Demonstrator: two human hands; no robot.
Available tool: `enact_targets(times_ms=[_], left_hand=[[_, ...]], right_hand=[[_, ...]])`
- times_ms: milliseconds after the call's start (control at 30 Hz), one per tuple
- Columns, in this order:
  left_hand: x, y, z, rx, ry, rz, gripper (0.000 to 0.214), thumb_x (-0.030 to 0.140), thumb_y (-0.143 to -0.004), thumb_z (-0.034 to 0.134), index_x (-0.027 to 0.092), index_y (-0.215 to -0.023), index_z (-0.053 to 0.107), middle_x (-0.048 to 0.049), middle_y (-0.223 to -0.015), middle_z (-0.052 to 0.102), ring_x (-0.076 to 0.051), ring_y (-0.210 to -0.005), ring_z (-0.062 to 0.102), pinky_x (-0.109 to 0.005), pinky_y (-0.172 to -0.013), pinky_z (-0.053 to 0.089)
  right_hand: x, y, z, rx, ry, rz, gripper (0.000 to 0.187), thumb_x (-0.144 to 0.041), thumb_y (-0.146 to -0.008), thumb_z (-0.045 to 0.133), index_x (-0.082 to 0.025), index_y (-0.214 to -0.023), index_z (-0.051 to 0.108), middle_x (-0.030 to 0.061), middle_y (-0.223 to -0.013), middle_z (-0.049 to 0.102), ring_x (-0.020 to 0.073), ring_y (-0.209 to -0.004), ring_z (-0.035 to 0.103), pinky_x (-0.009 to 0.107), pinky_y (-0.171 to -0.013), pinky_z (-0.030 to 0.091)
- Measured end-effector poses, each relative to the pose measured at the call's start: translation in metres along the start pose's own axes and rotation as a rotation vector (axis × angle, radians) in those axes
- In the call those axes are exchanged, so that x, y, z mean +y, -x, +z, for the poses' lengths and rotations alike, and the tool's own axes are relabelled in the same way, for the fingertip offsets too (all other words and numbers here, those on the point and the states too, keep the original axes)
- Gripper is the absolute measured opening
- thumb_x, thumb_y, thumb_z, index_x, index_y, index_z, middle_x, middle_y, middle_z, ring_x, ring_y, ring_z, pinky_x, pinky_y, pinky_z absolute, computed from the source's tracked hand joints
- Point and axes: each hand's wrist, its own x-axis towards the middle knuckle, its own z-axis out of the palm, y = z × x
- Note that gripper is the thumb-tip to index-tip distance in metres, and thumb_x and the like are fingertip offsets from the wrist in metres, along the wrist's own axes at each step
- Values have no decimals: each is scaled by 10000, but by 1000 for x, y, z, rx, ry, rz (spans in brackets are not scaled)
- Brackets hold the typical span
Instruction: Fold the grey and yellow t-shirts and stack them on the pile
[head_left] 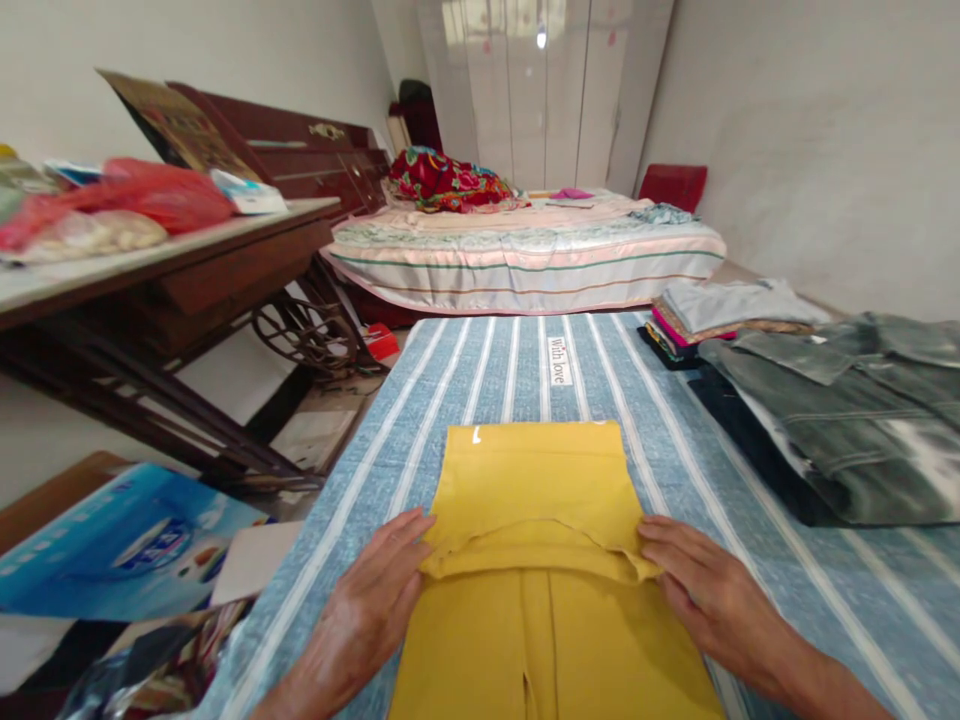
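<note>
A mustard-yellow garment (540, 480) lies folded into a long panel on the blue striped cloth, and its exact kind cannot be told. Across its middle runs a raised, curved hem, with two edges meeting in a line below it. At the left end of this hem, my left hand (375, 595) has its fingers closed on the fabric edge. My right hand (709, 590) grips the matching edge on the right, fingers bent over the side. The near end of the garment passes out of view at the bottom.
The blue striped cloth (352, 510) covers the work surface. At right lie a grey-green denim jacket (847, 400) and a stack of folded clothes (735, 305). A sewing-machine table (247, 260) stands left, above a blue box (142, 540). A bed (525, 260) is beyond.
</note>
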Motion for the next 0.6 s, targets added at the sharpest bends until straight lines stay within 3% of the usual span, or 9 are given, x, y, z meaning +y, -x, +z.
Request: enact_targets(times_ms=[100,200,333,467,600], left_hand=[[-8,-33,-23,-61,92,4,263,176,-846,466,220,-1094,542,-50,-1109,646,-187,-1084,577,-317,-942,471],[-24,-84,-46,-232,208,-103,219,256,-858,464,232,-1035,591,-25,-1037,670,-169,-959,625,-253,-823,503],[-64,-174,-60,-415,366,-286,265,375,-830,461,192,-864,650,-5,-812,675,-149,-761,621,-213,-649,488],[-116,-262,-38,-412,400,-395,220,344,-731,531,154,-731,642,9,-663,625,-125,-648,581,-200,-588,463],[-157,-316,15,-354,296,-524,117,237,-642,558,143,-614,623,-8,-613,617,-155,-652,601,-232,-601,482]], right_hand=[[7,-35,-27,-208,-169,94,286,-77,-805,390,-201,-956,599,53,-976,674,165,-917,631,273,-779,513],[24,-87,-54,-461,-316,216,223,-106,-805,417,-210,-822,613,-15,-759,653,121,-708,610,225,-639,475],[70,-174,-77,-558,-525,317,163,-210,-792,490,-165,-767,645,-15,-678,631,112,-640,573,207,-586,443],[127,-262,-74,-530,-626,474,105,-215,-681,625,-139,-738,670,24,-681,662,128,-622,598,217,-590,473],[169,-316,-32,-452,-387,712,118,-137,-731,570,-126,-808,659,52,-689,681,135,-596,629,238,-597,499]])
